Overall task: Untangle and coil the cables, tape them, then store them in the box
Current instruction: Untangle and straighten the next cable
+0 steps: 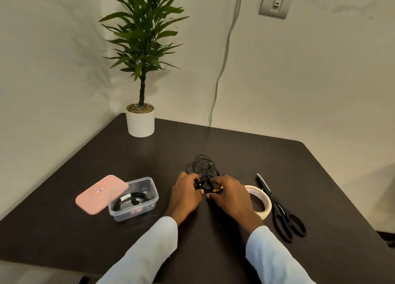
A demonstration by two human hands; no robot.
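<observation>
While both hands meet mid-table, the left hand (185, 195) and right hand (229, 195) each pinch the tangled black cable (203, 169), whose loops spill toward the far edge. Left of them stands the clear box (149, 200) — a coiled cable (130, 200) inside — with its pink lid (97, 195). Rightward lie tape roll (264, 202) and scissors (284, 213); a potted plant (140, 121) occupies the far-left corner.

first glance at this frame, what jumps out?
Both hands, left and right, grip a tangled black cable at mid-table. Left of them, an open clear box already holds a taped coil, its pink lid alongside. A potted plant towers in the far corner.
</observation>
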